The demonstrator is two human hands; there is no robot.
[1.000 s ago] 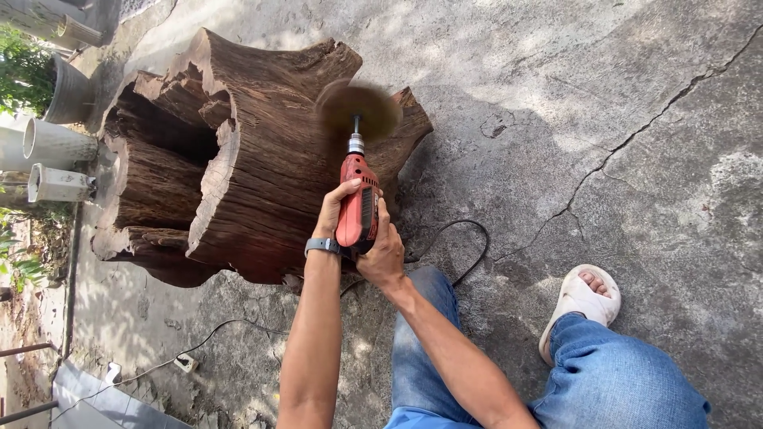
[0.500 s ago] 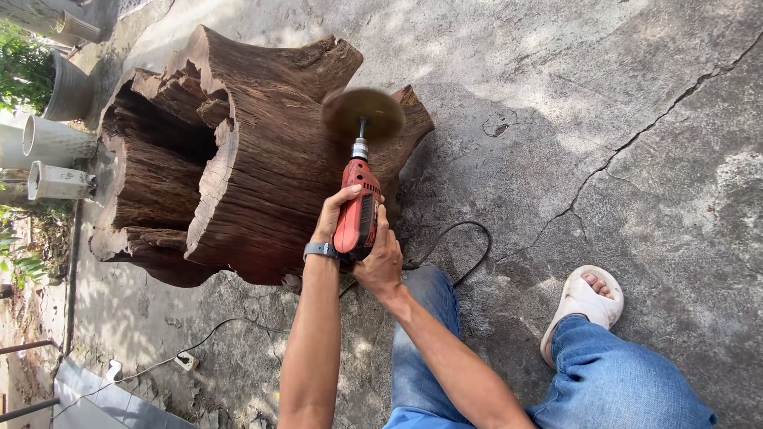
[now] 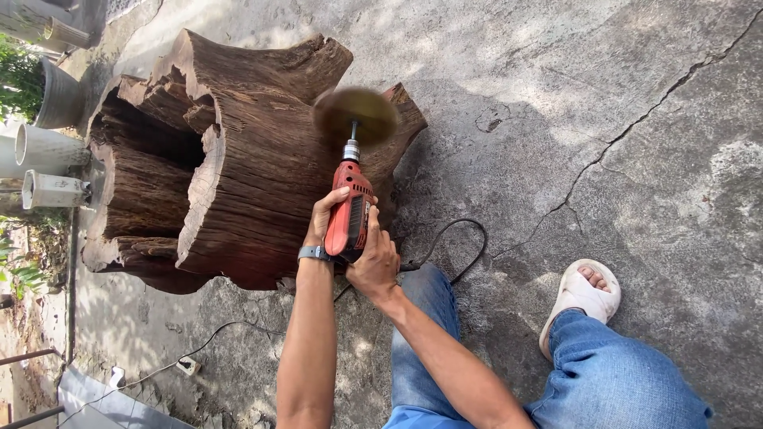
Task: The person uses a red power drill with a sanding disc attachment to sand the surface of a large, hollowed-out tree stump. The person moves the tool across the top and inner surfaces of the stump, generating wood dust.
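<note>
Ground: cracked concrete floor, outdoors.
Stump: big hollow wood stump, upper left.
Hands: left hand and right hand closed around red drill.
Progress: blurred brush disc touches stump's upper right edge; most bark looks rough.

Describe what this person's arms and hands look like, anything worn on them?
Both arms are bare up to the frame's bottom edge, with no sleeves showing. The left hand has no glove; a dark wristwatch with a grey band sits at that wrist. The right hand is bare too, with no glove, watch or ring visible.
</note>
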